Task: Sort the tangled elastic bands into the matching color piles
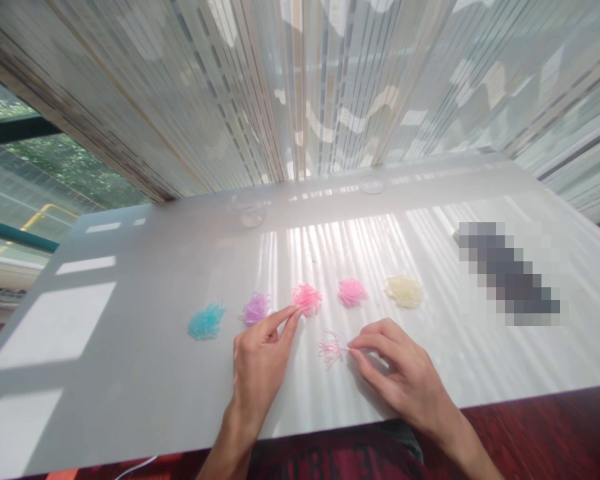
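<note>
Small piles of thin strands lie in a row on the white table: blue (207, 321), purple (257, 309), coral pink (307, 299), pink (352, 293) and pale yellow (404, 291). My left hand (264, 357) is closed in a pinch at the front edge of the coral pink pile; what its fingertips hold is too small to make out. A loose light pink pile (331, 349) lies nearer to me, in front of the row. At its right side, my right hand (397, 360) pinches light pink strands between thumb and fingers.
Clear round dishes (253, 212) stand toward the back of the white table (145, 373), with a clear round lid (371, 185) to their right. A blurred-out dark object (510, 273) lies on the right. Striped curtains (300, 87) hang behind the table's back edge.
</note>
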`<state>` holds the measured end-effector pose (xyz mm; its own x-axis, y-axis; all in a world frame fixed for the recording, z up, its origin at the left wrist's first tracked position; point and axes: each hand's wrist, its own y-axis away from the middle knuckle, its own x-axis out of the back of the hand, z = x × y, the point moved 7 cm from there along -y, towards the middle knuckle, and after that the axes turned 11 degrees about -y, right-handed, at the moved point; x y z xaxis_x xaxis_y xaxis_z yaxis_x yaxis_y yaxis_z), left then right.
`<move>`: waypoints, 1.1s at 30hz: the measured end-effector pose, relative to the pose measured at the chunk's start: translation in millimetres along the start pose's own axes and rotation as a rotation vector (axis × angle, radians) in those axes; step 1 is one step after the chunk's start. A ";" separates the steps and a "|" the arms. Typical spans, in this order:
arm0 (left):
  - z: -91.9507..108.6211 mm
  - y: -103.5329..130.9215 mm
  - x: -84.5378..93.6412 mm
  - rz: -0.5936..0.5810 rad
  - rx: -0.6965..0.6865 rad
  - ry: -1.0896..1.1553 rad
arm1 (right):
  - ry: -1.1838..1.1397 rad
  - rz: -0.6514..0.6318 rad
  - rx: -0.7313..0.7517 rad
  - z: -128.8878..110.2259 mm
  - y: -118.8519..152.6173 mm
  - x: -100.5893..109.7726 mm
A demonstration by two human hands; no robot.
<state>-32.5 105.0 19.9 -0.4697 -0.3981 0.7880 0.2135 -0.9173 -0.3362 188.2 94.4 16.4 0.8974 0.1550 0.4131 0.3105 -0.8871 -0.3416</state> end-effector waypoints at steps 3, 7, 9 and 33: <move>-1.5 1.8 -1.0 0.003 0.003 0.000 | 0.000 -0.006 -0.002 0.0 0.0 -0.2; 4.1 1.9 5.6 0.030 -0.038 0.006 | -0.004 -0.019 -0.017 1.7 0.7 -1.0; 14.0 -0.2 7.8 0.032 -0.077 0.035 | -0.010 -0.020 -0.016 1.8 0.7 -1.3; 79.4 -15.2 -18.2 0.037 -0.364 -0.056 | -0.056 0.191 -0.073 4.2 1.9 17.9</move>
<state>40.9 127.0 51.6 -0.4178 -0.4394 0.7952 -0.0938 -0.8497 -0.5188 206.2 97.3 19.5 0.9545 0.0029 0.2982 0.1110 -0.9317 -0.3460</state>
